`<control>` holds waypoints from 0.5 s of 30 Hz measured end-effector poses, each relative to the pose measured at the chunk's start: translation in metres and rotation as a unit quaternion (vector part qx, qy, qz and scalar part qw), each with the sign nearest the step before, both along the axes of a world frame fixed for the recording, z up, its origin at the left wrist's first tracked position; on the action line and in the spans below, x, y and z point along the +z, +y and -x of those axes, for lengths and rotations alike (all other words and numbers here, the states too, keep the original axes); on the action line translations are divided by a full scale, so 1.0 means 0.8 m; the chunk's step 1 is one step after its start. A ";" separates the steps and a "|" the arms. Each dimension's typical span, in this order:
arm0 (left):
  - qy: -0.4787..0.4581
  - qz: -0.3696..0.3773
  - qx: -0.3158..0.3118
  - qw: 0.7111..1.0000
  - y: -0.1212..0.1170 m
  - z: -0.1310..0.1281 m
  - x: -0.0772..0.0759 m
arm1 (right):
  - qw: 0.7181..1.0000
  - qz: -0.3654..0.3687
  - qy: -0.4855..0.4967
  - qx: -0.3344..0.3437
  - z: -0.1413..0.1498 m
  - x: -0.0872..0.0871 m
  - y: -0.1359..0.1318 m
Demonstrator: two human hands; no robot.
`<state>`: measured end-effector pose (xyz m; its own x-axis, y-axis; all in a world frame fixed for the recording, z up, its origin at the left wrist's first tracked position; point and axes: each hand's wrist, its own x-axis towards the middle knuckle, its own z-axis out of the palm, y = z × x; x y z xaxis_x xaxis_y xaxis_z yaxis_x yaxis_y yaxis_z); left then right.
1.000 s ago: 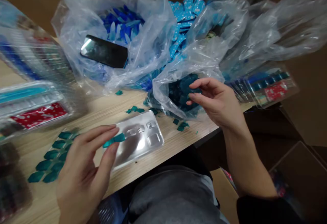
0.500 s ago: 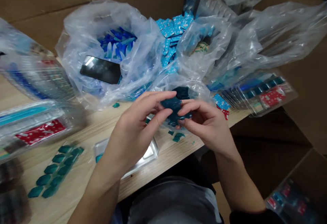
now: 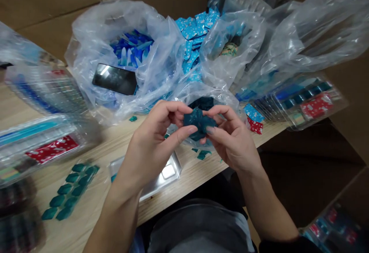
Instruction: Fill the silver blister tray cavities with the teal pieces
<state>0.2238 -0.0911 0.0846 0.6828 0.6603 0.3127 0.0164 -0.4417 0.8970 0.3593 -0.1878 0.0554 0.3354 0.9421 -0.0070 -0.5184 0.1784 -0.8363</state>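
Dark teal, glossy pieces with angular edges (image 3: 194, 120) are pinched between my two hands, above a clear bag (image 3: 219, 93) of similar dark pieces. My left hand (image 3: 161, 130) grips their left side with thumb and fingertips. From the right, my right hand (image 3: 230, 137) pinches the other side, its thumb in front. Whether this is one piece or several stuck together, I cannot tell. Small teal fragments (image 3: 203, 154) lie on the wooden table below. Partly behind my left forearm is a clear plastic tray (image 3: 170, 171).
Two rows of teal pieces (image 3: 65, 189) lie at left, near filled clear packs (image 3: 52, 147). A phone (image 3: 115, 79) rests on a bag of blue pieces (image 3: 132, 49). Blue packets (image 3: 193, 34) are piled behind. More filled packs (image 3: 311, 99) stand at right by the table edge.
My right hand has turned slightly, and the teal pieces are now more spread out between both hands. The view has shifted a little.
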 end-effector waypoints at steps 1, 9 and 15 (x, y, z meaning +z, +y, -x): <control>-0.014 0.012 0.002 1.000 -0.001 -0.002 0.000 | 1.000 -0.002 -0.004 0.011 0.003 -0.001 0.001; -0.040 0.086 0.036 0.995 -0.007 0.017 0.013 | 0.999 0.018 -0.039 -0.019 0.032 0.018 0.012; -0.051 0.050 0.120 0.990 -0.018 0.073 0.013 | 0.996 0.045 0.036 0.073 0.082 0.038 0.022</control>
<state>0.1651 -0.1058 0.0949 0.4707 0.8308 0.2971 0.0161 -0.3447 0.9386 0.2936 -0.1706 0.0861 0.1907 0.9751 -0.1132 -0.5924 0.0224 -0.8053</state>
